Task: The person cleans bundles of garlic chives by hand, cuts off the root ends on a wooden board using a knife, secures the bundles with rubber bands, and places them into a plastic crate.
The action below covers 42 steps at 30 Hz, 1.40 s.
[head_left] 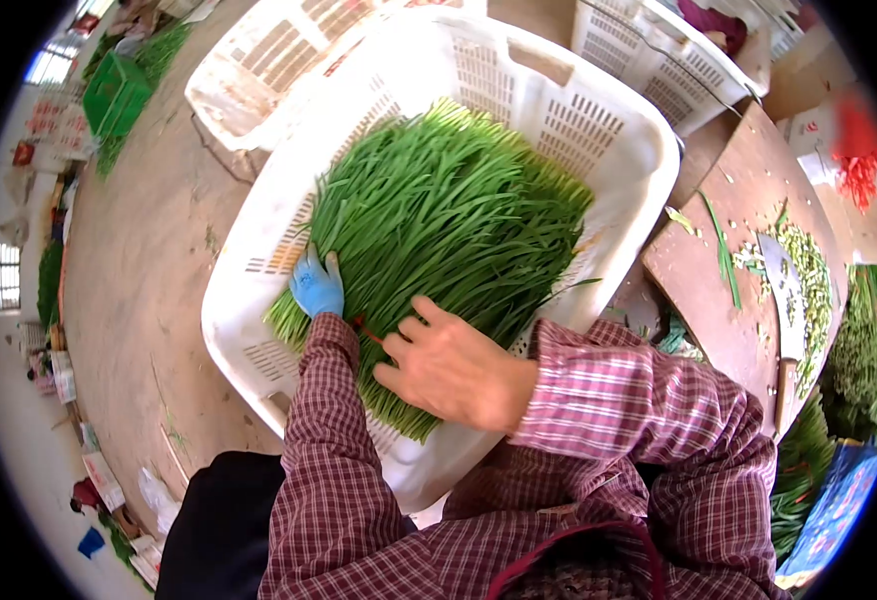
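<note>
A thick mass of green garlic chives (449, 210) lies in a large white plastic basket (641, 185) before me. My left hand (317, 284), in a blue glove, rests against the left side of the chives, its visible fingers stretched and a little apart. Over the near part of the chives is my right hand (451, 365), bare, with its fingers bent and spaced apart. A thin red tie (369, 332) shows on the chives between the two hands, close to the right fingertips. Whether the right fingers touch it, I cannot tell. The cut stem ends stick out at the near side.
To the right, a brown board (694, 265) carries a knife (787, 300) and chopped pale bits (811, 270). More white baskets (649, 60) stand behind. A green crate (117, 95) is far left. Greens (859, 340) lie at the right edge.
</note>
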Each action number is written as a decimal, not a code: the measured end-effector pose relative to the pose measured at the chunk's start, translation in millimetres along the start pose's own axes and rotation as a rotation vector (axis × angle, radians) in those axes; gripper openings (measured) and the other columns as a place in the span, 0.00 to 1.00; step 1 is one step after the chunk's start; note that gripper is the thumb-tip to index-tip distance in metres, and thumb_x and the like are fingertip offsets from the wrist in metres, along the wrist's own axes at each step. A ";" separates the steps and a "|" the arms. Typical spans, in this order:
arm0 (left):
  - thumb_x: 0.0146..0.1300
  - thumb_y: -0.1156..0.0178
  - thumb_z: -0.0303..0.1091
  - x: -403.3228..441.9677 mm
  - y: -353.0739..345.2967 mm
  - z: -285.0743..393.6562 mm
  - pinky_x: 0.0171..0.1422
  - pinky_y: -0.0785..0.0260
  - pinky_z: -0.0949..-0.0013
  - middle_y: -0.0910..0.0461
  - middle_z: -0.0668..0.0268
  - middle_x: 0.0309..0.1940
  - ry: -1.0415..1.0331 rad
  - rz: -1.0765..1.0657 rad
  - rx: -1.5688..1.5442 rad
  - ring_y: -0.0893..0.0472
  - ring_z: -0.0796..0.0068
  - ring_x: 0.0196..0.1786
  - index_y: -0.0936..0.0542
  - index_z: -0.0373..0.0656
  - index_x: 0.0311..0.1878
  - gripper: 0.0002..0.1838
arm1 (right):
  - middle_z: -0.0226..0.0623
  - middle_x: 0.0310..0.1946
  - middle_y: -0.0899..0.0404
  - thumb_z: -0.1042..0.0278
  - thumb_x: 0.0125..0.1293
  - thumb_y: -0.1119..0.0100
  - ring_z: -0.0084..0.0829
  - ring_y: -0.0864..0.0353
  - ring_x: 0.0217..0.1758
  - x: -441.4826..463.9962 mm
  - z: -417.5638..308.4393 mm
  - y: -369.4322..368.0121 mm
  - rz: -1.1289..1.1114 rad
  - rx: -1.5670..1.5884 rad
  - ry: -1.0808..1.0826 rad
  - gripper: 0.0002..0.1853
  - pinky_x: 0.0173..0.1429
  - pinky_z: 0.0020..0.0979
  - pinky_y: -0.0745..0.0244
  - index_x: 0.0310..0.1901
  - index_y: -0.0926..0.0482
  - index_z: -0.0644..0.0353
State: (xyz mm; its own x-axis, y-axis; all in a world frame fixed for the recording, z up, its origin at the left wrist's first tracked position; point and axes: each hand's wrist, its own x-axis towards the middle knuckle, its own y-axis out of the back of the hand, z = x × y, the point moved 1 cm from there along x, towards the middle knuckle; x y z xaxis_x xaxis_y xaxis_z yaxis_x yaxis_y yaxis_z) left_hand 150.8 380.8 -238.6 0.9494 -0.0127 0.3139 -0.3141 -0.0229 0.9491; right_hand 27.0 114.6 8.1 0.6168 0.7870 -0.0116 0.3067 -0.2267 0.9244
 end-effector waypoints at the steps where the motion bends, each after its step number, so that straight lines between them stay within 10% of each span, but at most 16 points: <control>1: 0.68 0.51 0.53 3.6 -0.9 2.6 0.62 0.37 0.55 0.24 0.56 0.54 0.068 -0.121 0.019 0.26 0.57 0.56 0.29 0.44 0.62 0.27 | 0.30 0.33 0.24 0.67 0.59 0.45 0.29 0.24 0.41 -11.6 1.2 -5.9 -0.002 -0.002 -0.019 0.07 0.56 0.34 0.35 0.38 0.20 0.53; 18: 0.70 0.59 0.60 36.0 -7.2 118.7 0.74 0.57 0.38 0.41 0.58 0.69 0.054 -0.150 -0.050 0.43 0.55 0.72 0.44 0.50 0.73 0.35 | 0.33 0.41 0.20 0.68 0.53 0.35 0.31 0.21 0.42 -201.7 -24.5 5.1 0.544 0.112 -0.506 0.18 0.49 0.35 0.23 0.47 0.21 0.57; 21: 0.65 0.44 0.47 51.9 7.0 134.7 0.71 0.49 0.46 0.34 0.60 0.64 -0.107 0.212 -0.516 0.39 0.55 0.68 0.27 0.55 0.63 0.23 | 0.34 0.41 0.20 0.69 0.53 0.37 0.33 0.20 0.43 -227.8 -29.8 13.7 0.546 0.092 -0.594 0.18 0.52 0.38 0.23 0.48 0.21 0.56; 25: 0.56 0.37 0.37 68.7 22.5 149.6 0.72 0.48 0.51 0.30 0.65 0.61 -0.317 0.171 -0.601 0.38 0.58 0.68 0.16 0.55 0.40 0.08 | 0.36 0.41 0.21 0.72 0.53 0.37 0.36 0.20 0.44 -248.3 -31.5 6.9 0.541 0.154 -0.673 0.17 0.51 0.38 0.24 0.47 0.19 0.58; 42: 0.49 0.32 0.40 94.5 10.2 167.1 0.74 0.53 0.51 0.29 0.68 0.61 -0.360 -0.113 -0.186 0.42 0.59 0.71 0.16 0.55 0.30 0.05 | 0.35 0.41 0.21 0.73 0.52 0.37 0.37 0.22 0.42 -245.4 -31.3 -17.7 0.538 0.257 -0.696 0.18 0.50 0.38 0.25 0.47 0.19 0.57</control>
State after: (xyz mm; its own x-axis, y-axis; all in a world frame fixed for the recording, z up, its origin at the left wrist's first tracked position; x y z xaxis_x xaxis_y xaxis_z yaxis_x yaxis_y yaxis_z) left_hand 236.5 212.3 -203.6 0.9050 -0.3698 0.2101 -0.1710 0.1359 0.9759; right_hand -152.5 -56.5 6.5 0.9952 0.0339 0.0923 -0.0484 -0.6489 0.7594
